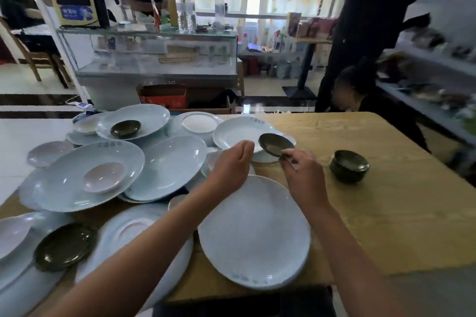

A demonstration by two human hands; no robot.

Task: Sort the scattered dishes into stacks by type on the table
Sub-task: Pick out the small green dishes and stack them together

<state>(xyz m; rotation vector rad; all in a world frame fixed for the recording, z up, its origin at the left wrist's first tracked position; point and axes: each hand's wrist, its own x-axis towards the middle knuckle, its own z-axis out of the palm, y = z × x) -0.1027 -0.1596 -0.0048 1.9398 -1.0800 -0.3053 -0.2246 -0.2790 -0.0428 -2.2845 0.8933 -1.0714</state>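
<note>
A person's right hand [300, 171] pinches the rim of a small dark green glazed saucer [275, 145], tilted above a heap of pale blue oval ceramic plates [164, 167] on a light wooden table [386, 201]. The left hand [231, 165] hovers loosely curled, holding nothing. A stack of matching dark saucers [349, 166] stands to the right.

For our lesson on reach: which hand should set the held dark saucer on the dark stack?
Right hand: its fingers already pinch the saucer, and the stack sits on its side.
</note>
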